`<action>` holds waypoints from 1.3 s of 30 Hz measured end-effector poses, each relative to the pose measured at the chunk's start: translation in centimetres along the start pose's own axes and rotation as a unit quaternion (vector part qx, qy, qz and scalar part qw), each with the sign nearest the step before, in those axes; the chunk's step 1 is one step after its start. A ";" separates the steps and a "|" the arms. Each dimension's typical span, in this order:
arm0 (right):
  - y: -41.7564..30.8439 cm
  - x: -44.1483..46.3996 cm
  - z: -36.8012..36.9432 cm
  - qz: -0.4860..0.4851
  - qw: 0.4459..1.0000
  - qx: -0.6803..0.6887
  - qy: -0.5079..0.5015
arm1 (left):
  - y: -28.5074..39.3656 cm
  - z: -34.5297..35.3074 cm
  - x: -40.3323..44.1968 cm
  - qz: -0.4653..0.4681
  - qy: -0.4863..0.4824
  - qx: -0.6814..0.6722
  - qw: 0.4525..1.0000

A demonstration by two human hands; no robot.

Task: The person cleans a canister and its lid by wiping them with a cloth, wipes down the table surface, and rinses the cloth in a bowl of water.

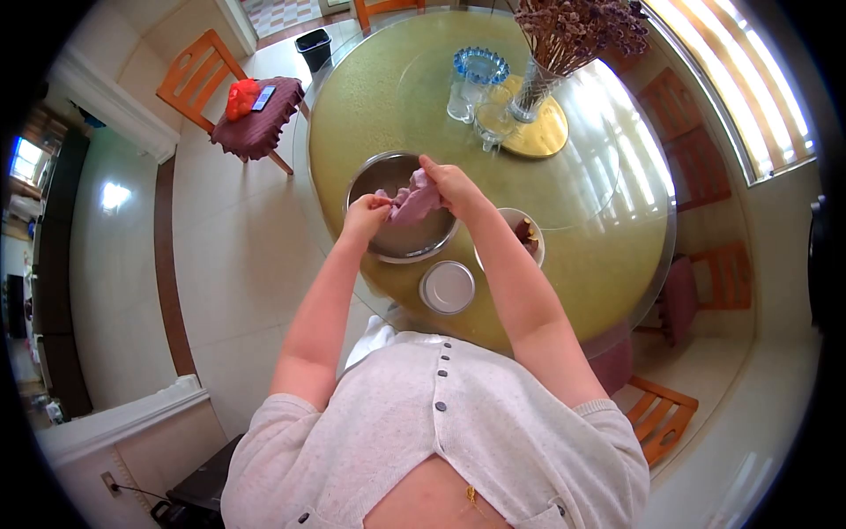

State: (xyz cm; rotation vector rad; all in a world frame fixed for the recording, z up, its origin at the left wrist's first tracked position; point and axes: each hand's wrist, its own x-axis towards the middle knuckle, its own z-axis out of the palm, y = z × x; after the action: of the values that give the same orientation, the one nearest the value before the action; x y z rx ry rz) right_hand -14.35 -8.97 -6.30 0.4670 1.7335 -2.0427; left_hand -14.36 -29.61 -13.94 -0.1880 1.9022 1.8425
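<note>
A pinkish-purple piece of dough or cloth (416,201) is stretched between my two hands over a wide steel bowl (410,240); which material it is I cannot tell. My left hand (367,216) pinches its left end with closed fingers. At its right end, my right hand (448,187) grips it, the thumb on top. Close below the bowl sits a small round pale dish (448,287). A white bowl (539,249) holding dark reddish-brown pieces (526,234) stands right of it, partly hidden by my right forearm.
On the round glass-topped table (370,106) stand a blue-rimmed glass dish (481,65), glass cups (495,123) and a vase of dried flowers (534,88) on a golden mat (548,132). A chair (264,123) with a red bag and a phone is at the upper left.
</note>
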 end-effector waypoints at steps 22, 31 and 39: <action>-1.9 -8.1 2.9 -0.334 0.876 -0.324 -0.131 | 4.1 2.6 0.9 0.048 -0.131 -0.368 0.919; 1.3 -3.7 -2.7 -0.086 0.989 -0.097 0.066 | 7.8 2.2 -3.3 0.001 -0.259 -0.446 0.857; 1.8 -3.1 -2.1 -0.108 0.982 0.148 0.040 | 5.1 0.0 -1.6 -0.016 -0.186 -0.481 0.857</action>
State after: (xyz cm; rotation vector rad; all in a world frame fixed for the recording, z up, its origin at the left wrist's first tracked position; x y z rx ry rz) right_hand -10.76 -6.82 -6.56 0.4754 1.5881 -2.4859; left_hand -15.07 -29.54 -8.60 -0.1606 0.5960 2.4268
